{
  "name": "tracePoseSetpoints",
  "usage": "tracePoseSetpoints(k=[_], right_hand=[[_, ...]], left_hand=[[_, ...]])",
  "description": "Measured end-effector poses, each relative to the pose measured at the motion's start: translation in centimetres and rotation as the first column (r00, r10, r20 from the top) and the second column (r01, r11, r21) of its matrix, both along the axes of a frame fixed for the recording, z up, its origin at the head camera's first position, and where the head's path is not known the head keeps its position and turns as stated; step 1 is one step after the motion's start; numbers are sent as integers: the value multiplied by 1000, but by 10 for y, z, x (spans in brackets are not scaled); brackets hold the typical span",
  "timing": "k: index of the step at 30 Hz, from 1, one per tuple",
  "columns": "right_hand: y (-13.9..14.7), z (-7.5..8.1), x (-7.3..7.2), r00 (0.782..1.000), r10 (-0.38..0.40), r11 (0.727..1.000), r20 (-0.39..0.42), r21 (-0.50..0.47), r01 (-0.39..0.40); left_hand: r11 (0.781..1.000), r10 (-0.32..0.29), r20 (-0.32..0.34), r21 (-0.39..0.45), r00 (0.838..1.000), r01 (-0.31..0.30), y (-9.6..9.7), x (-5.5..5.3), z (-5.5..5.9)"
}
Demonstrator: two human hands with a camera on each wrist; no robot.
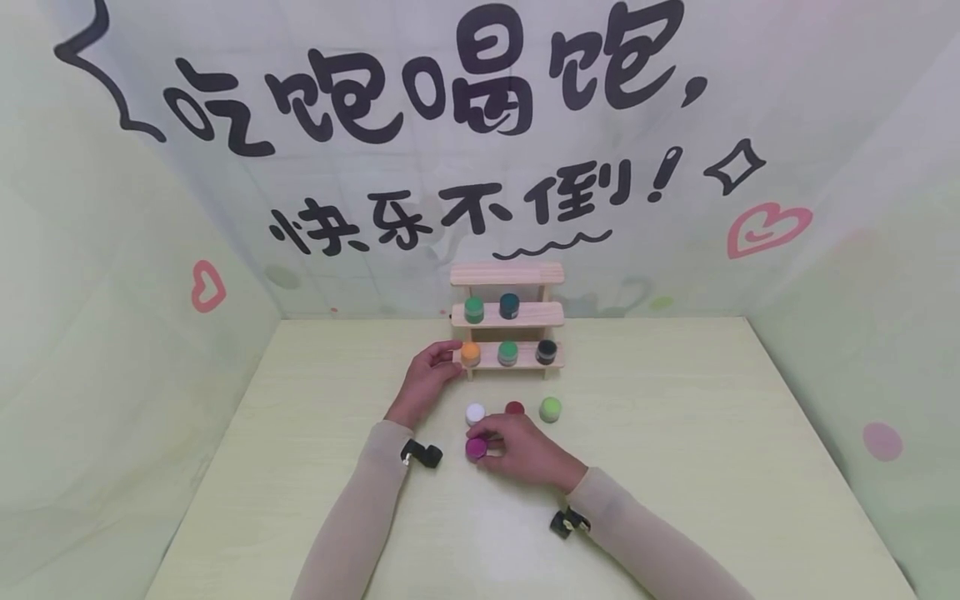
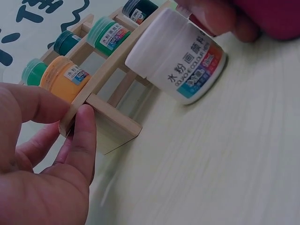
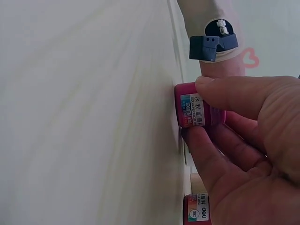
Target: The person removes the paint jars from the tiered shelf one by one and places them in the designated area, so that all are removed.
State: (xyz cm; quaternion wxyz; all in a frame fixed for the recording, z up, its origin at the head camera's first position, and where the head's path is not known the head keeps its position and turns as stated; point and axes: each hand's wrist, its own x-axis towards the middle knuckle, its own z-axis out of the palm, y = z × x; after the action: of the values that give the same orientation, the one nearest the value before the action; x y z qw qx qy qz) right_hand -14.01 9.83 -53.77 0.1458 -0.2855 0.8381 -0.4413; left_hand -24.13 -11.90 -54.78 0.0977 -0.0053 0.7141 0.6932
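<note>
My left hand (image 1: pixel 426 385) pinches the left end of the bottom step of a small wooden tiered rack (image 1: pixel 507 272), right beside the orange paint jar (image 2: pixel 65 79). Between the thumb and fingers of my right hand (image 1: pixel 525 450) is a magenta gouache paint jar (image 3: pixel 192 108), upright at the table surface in front of the rack. A white paint jar (image 2: pixel 173 61) stands just behind it. The dark red paint jar (image 1: pixel 514 407) is partly hidden behind my right hand, with a light green paint jar (image 1: pixel 551 409) to its right.
On the bottom step also stand a green jar (image 1: pixel 507 352) and a black jar (image 1: pixel 547 351). The middle step bears another green jar (image 1: pixel 473 309) and a dark teal jar (image 1: pixel 509 306). A printed cloth backdrop (image 1: pixel 405 275) rises behind the pale table (image 1: pixel 660 433).
</note>
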Motion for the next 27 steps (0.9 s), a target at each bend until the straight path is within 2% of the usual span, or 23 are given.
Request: tracePoseSetpoints(k=[5,10,19,27], right_hand=[[1,0,1,1000,-1,1000,-14,28,1],[5,8,1,998,-23,998,-55,60,27],[16,23,-8,999,-42,998,5,-53,42],[25,37,-21,993,-90,993,-75,-88,83]], left_hand=[[1000,-4,2,4,1000,4,0,1,-1],[1000,-7,2,27,1000,7,-1,0,-2],[1000,-10,8,19,1000,10,-2,-4,-1],[1000,-7,13,0,1000,7,-2,-1,1]])
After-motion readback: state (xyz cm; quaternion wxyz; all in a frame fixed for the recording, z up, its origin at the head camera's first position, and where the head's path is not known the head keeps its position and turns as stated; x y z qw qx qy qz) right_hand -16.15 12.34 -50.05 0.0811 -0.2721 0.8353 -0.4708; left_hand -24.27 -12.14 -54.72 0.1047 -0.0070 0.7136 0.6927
